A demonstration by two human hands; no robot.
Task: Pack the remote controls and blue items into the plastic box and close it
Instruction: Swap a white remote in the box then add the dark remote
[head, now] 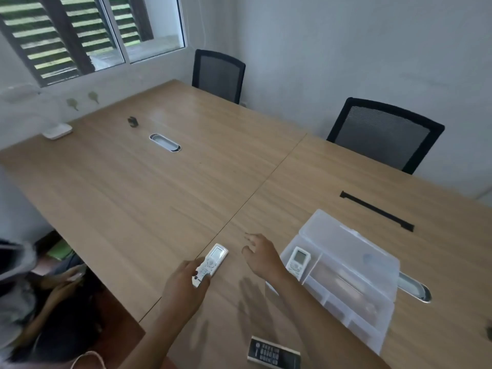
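Now the left hand (183, 282) pinches a white remote (210, 263) on the table (133, 195); the right hand (259, 255) hovers, fingers spread. Another white remote (298, 261) lies in the open plastic box (346, 275). Packing seems underway; next, I'd guess, lift it across.

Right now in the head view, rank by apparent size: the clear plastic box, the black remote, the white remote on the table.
1. Clear plastic box, largest.
2. Black remote, partly cropped, near camera: unsure.
3. White remote on the table.
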